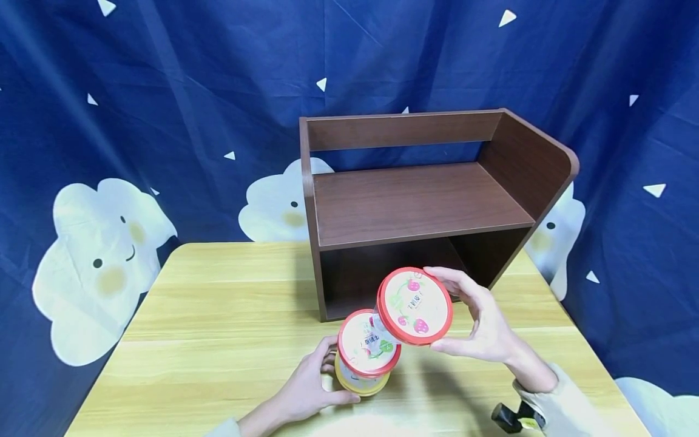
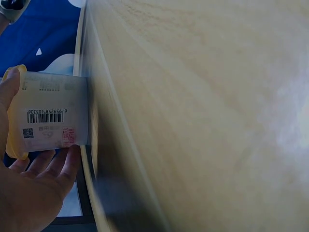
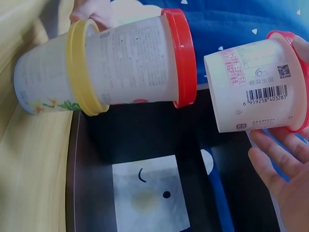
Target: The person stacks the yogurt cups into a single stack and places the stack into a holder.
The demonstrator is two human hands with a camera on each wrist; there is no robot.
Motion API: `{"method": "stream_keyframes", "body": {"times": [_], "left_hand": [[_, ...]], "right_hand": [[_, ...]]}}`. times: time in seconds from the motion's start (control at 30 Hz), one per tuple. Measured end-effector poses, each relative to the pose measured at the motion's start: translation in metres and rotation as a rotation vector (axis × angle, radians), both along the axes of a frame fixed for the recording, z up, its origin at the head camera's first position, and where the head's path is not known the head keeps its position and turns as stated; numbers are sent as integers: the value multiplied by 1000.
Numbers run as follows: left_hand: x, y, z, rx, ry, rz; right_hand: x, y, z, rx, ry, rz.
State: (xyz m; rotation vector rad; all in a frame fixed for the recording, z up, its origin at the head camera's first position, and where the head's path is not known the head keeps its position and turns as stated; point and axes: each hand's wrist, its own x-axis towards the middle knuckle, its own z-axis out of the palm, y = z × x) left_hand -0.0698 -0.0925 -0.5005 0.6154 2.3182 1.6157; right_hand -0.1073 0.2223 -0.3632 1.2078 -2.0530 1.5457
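Note:
Two paper cups with strawberry-printed lids stand stacked on the wooden table: a yellow-lidded cup below and a red-lidded cup on top of it. My left hand grips the yellow-lidded cup from the left, thumb at its near side. Up and to the right, my right hand holds another red-lidded cup by its lid, tilted in the air. In the right wrist view this cup's base is apart from the stack's red lid. The head view shows it overlapping part of the stack.
A dark brown two-tier shelf stands behind the cups, its lower compartment facing me. The light wooden table extends to the left. A blue curtain with clouds hangs behind. A black device is at my right wrist.

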Motion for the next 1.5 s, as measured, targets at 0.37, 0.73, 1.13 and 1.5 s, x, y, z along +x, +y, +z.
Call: {"method": "stream_keyframes", "body": {"times": [0.37, 0.73, 1.13, 1.5], "left_hand": [[0, 0, 1, 8, 2, -5], [-1, 0, -1, -3, 25, -15], [0, 0, 2, -2, -7, -1], [0, 0, 2, -20, -52, 3]], "right_hand": [[-1, -12, -2, 12, -5, 32], [2, -22, -5, 35, -34, 34], [4, -28, -6, 51, -30, 38], [0, -33, -11, 68, -18, 40]]}}
